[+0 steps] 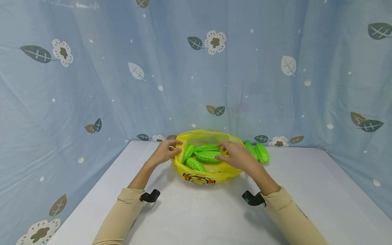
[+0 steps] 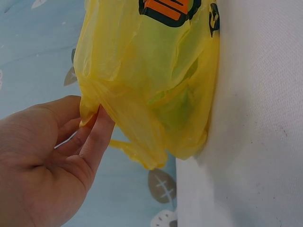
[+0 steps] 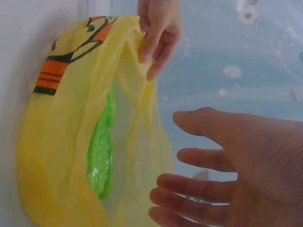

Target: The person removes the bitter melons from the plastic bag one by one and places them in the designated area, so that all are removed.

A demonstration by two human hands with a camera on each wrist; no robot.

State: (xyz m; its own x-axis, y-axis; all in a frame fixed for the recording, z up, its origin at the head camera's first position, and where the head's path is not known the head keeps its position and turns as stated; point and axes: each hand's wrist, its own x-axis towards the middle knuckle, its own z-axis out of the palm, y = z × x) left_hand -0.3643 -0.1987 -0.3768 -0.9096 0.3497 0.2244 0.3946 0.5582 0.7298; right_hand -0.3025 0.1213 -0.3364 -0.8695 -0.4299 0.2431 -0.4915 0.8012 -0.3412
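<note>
A yellow plastic bag [image 1: 228, 173] with orange and black print stands open-mouthed on the table. Inside it lie several glossy green bitter melons [image 1: 207, 156]. My left hand [image 1: 163, 153] pinches the bag's left rim between thumb and fingers; the left wrist view shows the crumpled film [image 2: 128, 118] at those fingertips. Over the right part of the bag's mouth is my right hand [image 1: 238, 156], its fingers spread and nothing between them. In the right wrist view, one bitter melon [image 3: 101, 151] shows through the opening, and the right hand [image 3: 232, 165] is apart from the bag.
Two more bitter melons [image 1: 262, 153] lie on the white table [image 1: 196, 211] just right of the bag, one partly hidden by it. A blue curtain [image 1: 171, 85] with leaves and flowers hangs behind and along both sides of the table.
</note>
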